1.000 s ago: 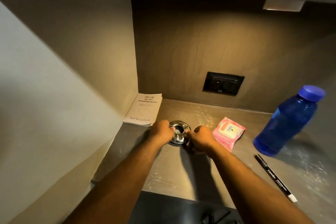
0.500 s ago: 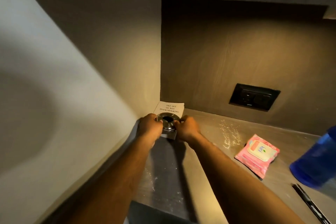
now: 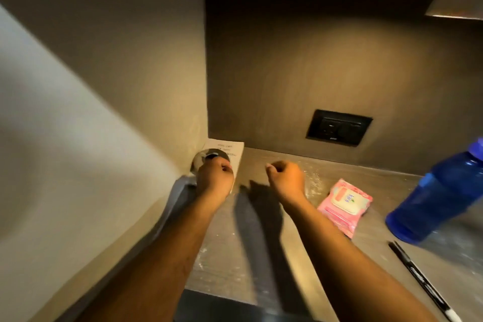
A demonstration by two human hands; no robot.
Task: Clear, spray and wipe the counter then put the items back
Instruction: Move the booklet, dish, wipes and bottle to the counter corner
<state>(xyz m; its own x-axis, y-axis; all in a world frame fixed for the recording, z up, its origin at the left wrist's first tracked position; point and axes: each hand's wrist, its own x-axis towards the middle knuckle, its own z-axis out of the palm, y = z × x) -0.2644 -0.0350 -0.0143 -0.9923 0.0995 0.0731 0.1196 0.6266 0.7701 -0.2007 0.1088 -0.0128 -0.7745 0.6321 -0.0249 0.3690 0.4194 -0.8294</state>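
Flanking right hand (image 3: 286, 178): wipes packet (image 3: 345, 204), bottle (image 3: 439, 196).

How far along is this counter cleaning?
Barely started. The left hand holds a shiny metal dish over the book in the corner; the right hand is curled and empty. The pink wipes pack, blue bottle and pen are on the counter, which shows white smears. Spraying and wiping remain.

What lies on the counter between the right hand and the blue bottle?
In the head view, the pink wipes pack lies between the right hand and the blue bottle.
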